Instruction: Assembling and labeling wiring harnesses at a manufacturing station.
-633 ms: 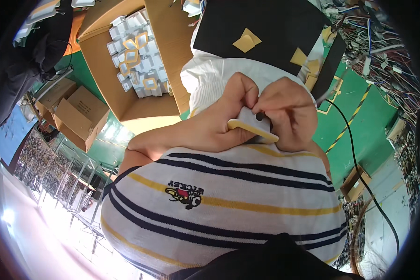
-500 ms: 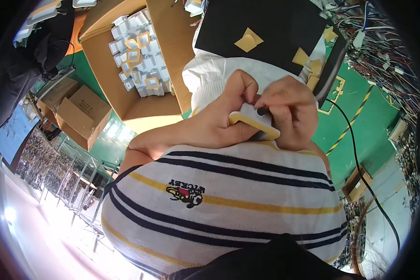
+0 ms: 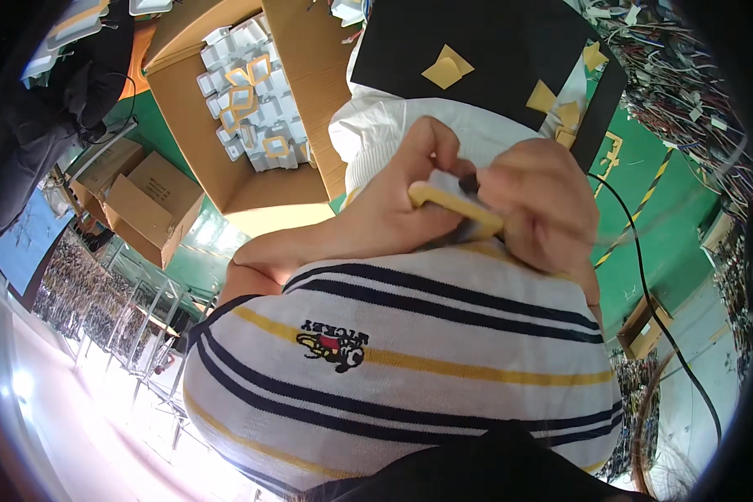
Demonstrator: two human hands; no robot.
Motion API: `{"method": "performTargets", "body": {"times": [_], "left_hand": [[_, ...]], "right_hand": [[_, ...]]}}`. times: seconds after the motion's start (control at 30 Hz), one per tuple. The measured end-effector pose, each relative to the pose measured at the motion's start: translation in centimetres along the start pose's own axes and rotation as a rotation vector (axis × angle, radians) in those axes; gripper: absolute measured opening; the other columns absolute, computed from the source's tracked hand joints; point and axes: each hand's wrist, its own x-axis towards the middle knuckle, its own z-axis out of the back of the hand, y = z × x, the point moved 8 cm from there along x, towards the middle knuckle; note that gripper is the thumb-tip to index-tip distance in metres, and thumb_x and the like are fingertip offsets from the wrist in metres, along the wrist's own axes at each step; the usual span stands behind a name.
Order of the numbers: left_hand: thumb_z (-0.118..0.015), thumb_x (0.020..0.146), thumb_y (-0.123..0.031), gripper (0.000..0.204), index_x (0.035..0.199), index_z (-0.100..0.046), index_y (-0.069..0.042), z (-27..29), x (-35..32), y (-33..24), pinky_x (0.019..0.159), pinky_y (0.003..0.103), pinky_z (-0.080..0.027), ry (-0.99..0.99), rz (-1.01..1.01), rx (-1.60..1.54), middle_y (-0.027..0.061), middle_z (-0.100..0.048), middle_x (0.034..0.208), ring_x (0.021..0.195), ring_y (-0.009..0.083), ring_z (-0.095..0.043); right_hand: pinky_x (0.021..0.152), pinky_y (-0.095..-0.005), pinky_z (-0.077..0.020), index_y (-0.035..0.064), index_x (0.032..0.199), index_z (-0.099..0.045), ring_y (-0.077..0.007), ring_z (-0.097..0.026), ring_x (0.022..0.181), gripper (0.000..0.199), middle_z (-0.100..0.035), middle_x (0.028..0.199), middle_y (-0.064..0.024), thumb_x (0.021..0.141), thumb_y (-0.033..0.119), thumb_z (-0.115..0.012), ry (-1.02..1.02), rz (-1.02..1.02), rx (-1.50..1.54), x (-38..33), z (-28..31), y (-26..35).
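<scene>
In front of my chest, my left hand (image 3: 393, 205) is closed around a small white plastic housing with a yellow rim (image 3: 450, 207), its thumb along the lower side. A small dark round piece (image 3: 468, 182) shows at the upper side of the housing, between my two hands. My right hand (image 3: 552, 201) is beside the housing's right end, its fingers curled and smeared by motion. Whether anything sits in those fingers cannot be made out. A faint blurred streak runs rightward from near that hand.
An open cardboard box (image 3: 251, 194) at the upper left holds many white housings, several with yellow rims. A black surface (image 3: 510, 50) ahead carries yellow pieces (image 3: 448, 69). Bundled wires (image 3: 669, 75) hang at the right. A black cable (image 3: 644, 276) curves down there. Smaller cartons (image 3: 155, 197) stand at left.
My right hand has moved a little to the right and is now blurred. The left hand keeps the housing in nearly the same place.
</scene>
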Motion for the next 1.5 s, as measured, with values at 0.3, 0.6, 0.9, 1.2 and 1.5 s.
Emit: {"method": "performTargets", "body": {"times": [0.3,0.6,0.9,1.2,1.5], "left_hand": [[-0.054,0.085,-0.009,0.032,0.115,-0.043,-0.003,4.9,3.4,-5.4,0.08,0.022,-0.04,-0.378,-0.381,0.293,0.0051,-0.053,0.1,0.091,0.0081,-0.048],[-0.05,0.088,-0.013,0.025,0.111,-0.05,-0.005,5.3,5.4,-5.7,0.072,0.024,-0.045,-0.409,-0.328,0.016,0.0032,-0.056,0.094,0.085,0.0089,-0.051],[-0.054,0.092,-0.021,0.034,0.121,-0.046,-0.006,6.1,6.4,-5.2,0.073,0.026,-0.05,-0.34,-0.254,-0.152,0.0045,-0.052,0.101,0.088,0.0118,-0.054],[-0.047,0.089,-0.011,0.023,0.111,-0.049,-0.004,5.2,6.2,-6.4,0.073,0.025,-0.049,-0.371,-0.318,0.141,0.0047,-0.057,0.092,0.083,0.0111,-0.056],[-0.054,0.082,-0.007,0.07,0.142,-0.018,-0.003,1.2,4.6,-7.1,0.08,0.025,-0.043,0.128,-0.325,0.458,0.0122,-0.05,0.119,0.099,0.0142,-0.051]], "right_hand": [[0.066,-0.024,-0.0483,-0.0028,0.086,-0.061,-0.0105,-0.06,0.066,0.022,-0.066,0.074,-0.0048,0.082,0.018,-0.069,0.224,-0.839,-0.176,-2.4,-2.0,-5.7],[0.063,-0.0209,-0.0471,-0.0039,0.107,-0.062,-0.0107,-0.058,0.065,0.022,-0.065,0.081,-0.0092,0.091,0.01,-0.056,0.129,-1.073,0.775,-3.8,-5.8,-6.6],[0.061,-0.023,-0.0448,-0.0044,0.118,-0.054,-0.0122,-0.055,0.062,0.03,-0.059,0.073,-0.0072,0.095,0.015,-0.05,0.0,-0.853,0.735,-3.7,-5.2,-6.8],[0.064,-0.0226,-0.0463,-0.005,0.116,-0.055,-0.0117,-0.057,0.066,0.027,-0.06,0.073,-0.0069,0.096,0.012,-0.046,0.083,-0.928,0.702,-4.4,-5.9,-7.2],[0.073,-0.0257,-0.0459,-0.0039,0.11,-0.058,-0.0146,-0.057,0.084,0.027,-0.06,0.098,-0.0112,0.095,0.018,-0.05,-0.267,-0.62,0.506,-3.0,0.7,-9.1]]}}
